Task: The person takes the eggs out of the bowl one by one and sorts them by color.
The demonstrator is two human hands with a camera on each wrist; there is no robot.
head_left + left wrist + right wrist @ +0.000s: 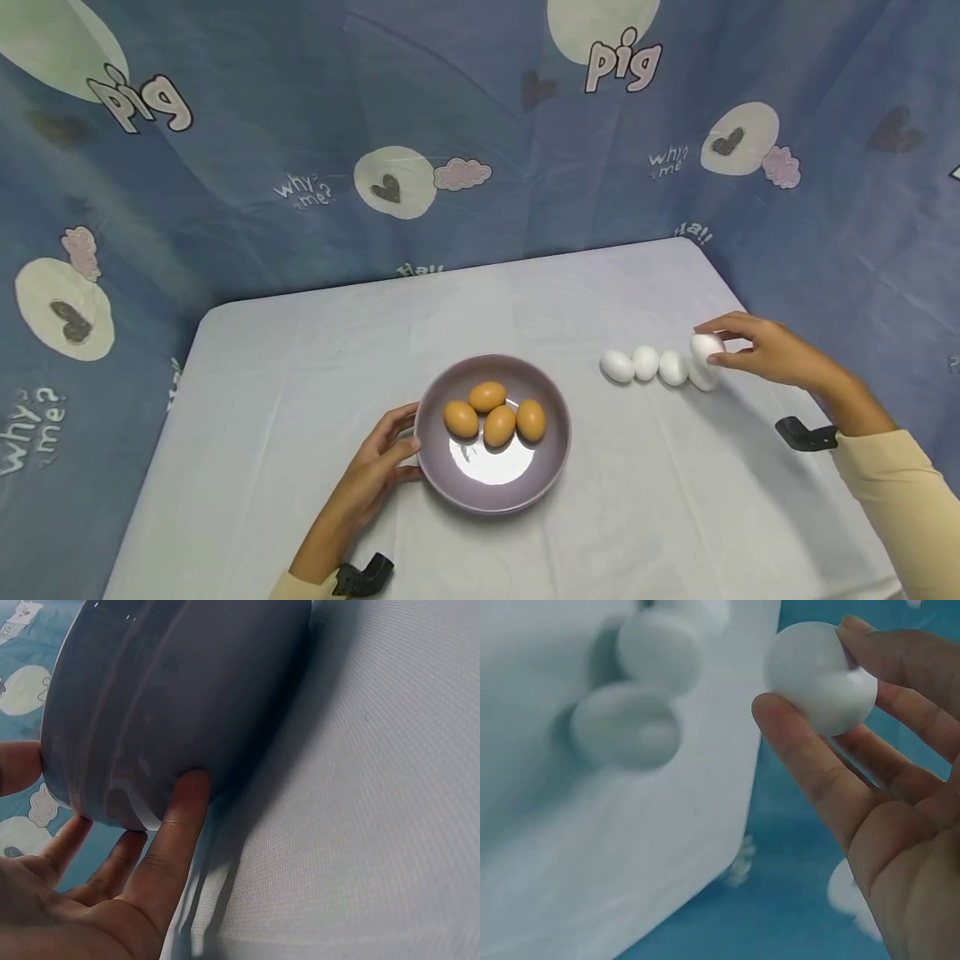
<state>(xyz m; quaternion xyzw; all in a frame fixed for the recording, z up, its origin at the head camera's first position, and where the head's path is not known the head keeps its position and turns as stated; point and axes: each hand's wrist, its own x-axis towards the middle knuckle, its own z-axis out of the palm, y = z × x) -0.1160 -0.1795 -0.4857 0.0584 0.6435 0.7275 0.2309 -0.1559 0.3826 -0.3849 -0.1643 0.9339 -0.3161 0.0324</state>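
Note:
A purple-grey bowl [495,498] stands on the white-covered table with several brown eggs [499,426] inside. At its left side my left hand [378,467] holds it, thumb at the rim and fingers spread against the outer wall [150,712]. My right hand [757,346] pinches a white egg [817,679] between thumb and fingers, above the right end of a row of other white eggs [645,364]. Two of the row's eggs show large and blurred below the hand in the right wrist view, the nearer white egg [626,727] lying on the cloth.
The white tablecloth [315,358] covers the table, whose far edge meets a blue printed curtain [480,100]. More of this curtain hangs at the left and right sides. A black strap [806,435] sits at the right wrist, another black strap [365,575] at the left.

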